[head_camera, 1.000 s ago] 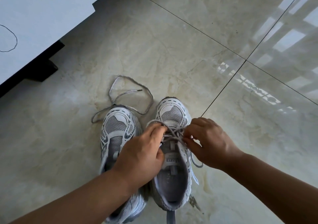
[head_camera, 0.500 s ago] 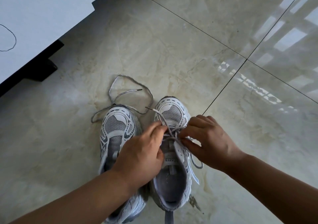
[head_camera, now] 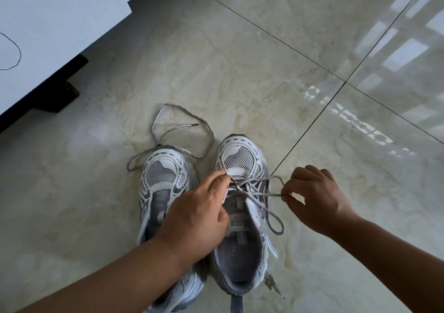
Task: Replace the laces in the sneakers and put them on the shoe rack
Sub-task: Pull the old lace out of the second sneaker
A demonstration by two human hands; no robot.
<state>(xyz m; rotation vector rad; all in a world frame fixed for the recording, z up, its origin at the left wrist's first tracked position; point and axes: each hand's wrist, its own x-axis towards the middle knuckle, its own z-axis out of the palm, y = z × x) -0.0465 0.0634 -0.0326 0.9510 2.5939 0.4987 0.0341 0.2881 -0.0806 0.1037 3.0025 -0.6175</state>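
In the head view, the step in hand looked like pulling the grey cord lace [head_camera: 258, 193] through the right-hand white-and-grey mesh sneaker [head_camera: 242, 216], low centre of frame. The left hand [head_camera: 199, 216] pinched the lace at the eyelets; the right hand [head_camera: 314, 197], arm reaching toward the right, pinched its taut end. Next, likely tightening, then lacing the unlaced left-hand sneaker [head_camera: 163, 187], beside the loose grey lace [head_camera: 182, 125] on the floor.

Only one bit of text readable here

The tongue label [head_camera: 237, 225] on the right sneaker [head_camera: 242, 216], just right of the left hand [head_camera: 197, 214], has capital letters, upside down from this angle. Looks like "ISRYB", but the start is hidden by the hand.
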